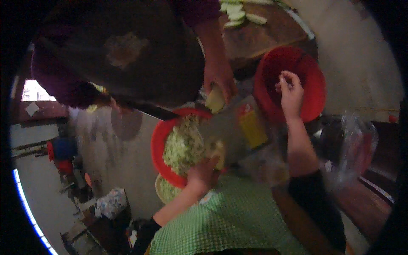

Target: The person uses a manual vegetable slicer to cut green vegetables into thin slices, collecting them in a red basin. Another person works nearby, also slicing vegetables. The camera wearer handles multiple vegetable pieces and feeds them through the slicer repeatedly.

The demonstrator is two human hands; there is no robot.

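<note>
My left hand [204, 173] is at the near rim of a red basin [158, 153], gripping a pale yellow-green vegetable piece [220, 154]; blur hides its exact shape. Chopped pale green vegetable [180, 149] is heaped in the basin. Over the mouth of a red bucket [314, 97], my right hand [290, 91] has loosely curled fingers with nothing visible between them. Across from me, a person's hand [220, 79] holds another pale vegetable piece [215, 98]. The person's other hand [119, 106] grips a knife [156, 113], its blade reaching the basin's far rim.
Light green slices [236, 14] lie on a round wooden board [255, 38] beyond the bucket. Below the red basin, a pale bowl [158, 188] holds more chopped green bits. A yellow-and-red package [252, 127] sits between basin and bucket. A clear plastic bag [357, 149] stands at right.
</note>
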